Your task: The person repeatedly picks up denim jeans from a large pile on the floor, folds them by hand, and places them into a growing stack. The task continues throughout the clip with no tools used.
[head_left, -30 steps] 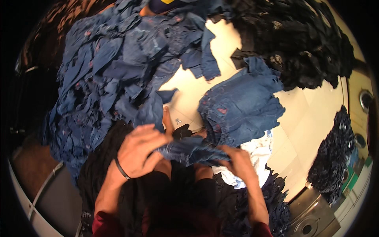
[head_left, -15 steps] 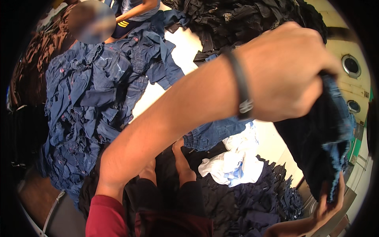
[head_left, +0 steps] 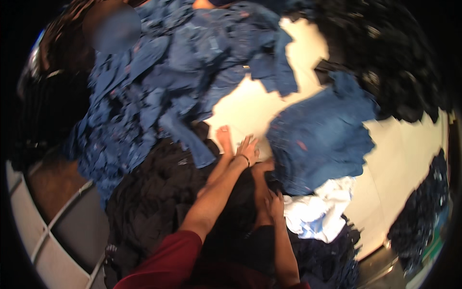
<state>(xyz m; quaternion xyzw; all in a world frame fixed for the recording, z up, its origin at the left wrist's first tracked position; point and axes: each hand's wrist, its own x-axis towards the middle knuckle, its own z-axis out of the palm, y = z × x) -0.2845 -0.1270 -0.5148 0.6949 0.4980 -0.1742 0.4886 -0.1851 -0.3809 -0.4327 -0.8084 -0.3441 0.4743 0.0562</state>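
Denim stack (head_left: 320, 137) on the floor (head_left: 394, 164). The left hand (head_left: 248, 150) is to the left of the stack and apart from it, its grip slack, fingers spread, nothing seen in it. The right hand (head_left: 275, 204) is below the stack's lower left corner, by the right leg (head_left: 260, 190) and just beside the white cloth (head_left: 322, 209); whether its grip closes on anything is not clear.

The stack looks soft and limp, probably fairly heavy as a whole though light piece by piece; its matt face should not slip, and little in it seems fragile. The left edge appears the surest hold for one piece; for the whole, a hand under each side would likely limit sagging and fanning.

Motion blur softens the folds, so the pieces cannot be counted. The underside is hidden, and which overlaps which at the white cloth is uncertain. To the upper right of the stack, the black heap (head_left: 380, 58) merges into the dark rim; to its far upper left, beyond the blue heap (head_left: 192, 48), a blurred disc (head_left: 112, 26) masks whatever lies behind.
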